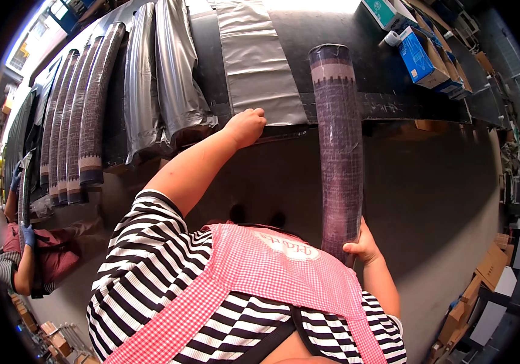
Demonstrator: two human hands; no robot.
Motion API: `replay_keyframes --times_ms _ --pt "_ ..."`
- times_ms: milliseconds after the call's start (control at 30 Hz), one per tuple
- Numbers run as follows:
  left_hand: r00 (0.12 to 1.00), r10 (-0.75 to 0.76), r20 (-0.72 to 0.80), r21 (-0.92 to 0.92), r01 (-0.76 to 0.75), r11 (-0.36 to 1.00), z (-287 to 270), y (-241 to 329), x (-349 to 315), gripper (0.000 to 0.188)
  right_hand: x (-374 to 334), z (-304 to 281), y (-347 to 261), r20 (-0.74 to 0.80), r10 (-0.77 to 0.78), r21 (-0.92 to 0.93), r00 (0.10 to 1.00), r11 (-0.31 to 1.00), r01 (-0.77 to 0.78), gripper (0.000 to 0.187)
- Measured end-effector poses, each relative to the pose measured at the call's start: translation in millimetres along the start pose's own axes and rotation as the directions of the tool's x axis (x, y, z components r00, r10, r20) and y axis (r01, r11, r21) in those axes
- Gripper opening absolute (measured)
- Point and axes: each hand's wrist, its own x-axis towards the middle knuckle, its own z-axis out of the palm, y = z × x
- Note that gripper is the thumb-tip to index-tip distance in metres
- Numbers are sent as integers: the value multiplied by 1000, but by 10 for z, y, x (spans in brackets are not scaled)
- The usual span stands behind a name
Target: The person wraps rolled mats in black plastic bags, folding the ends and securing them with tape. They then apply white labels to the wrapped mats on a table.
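A rolled rug [340, 139], dark purple-grey with a lighter patterned band near its far end and wrapped in clear film, stands tilted away from me on my right. My right hand [366, 246] grips its near end, low beside my apron. On the black table lies a flat grey plastic bag [260, 67]. Over its near edge is my left hand [246, 127], fingers curled closed. Whether a bit of the bag is pinched in them is hidden.
Left on the table [211, 67] lie two silver-grey wrapped rolls [172, 73] and several film-wrapped rugs [93, 103]. A blue box [418, 57] and a teal box [387, 13] stand far right. Cardboard [490, 267] lines the right side. A gloved co-worker [26, 255] handles a roll at left.
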Motion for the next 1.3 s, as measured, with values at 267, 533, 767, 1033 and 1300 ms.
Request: replay_keyframes --times_ms 267,533,767,1033,1300 --pt "937 -279 211 -646 347 679 -99 -421 156 20 -339 255 734 -131 -335 -773 933 624 116 119" --pt "880 -292 375 -767 471 435 -259 -479 243 14 -575 345 682 -146 -492 -986 858 139 -88 113" --pt "981 -186 44 -986 73 150 -466 -320 43 5 -545 414 447 -100 -554 -974 827 -114 -194 118" --pt "778 168 -605 -200 -352 914 -778 -125 233 10 -169 593 418 -216 -294 -839 931 544 -22 112" --pt "529 84 -844 -156 -393 906 -1518 -403 1209 13 1818 1162 -582 -153 -445 -430 882 834 346 110"
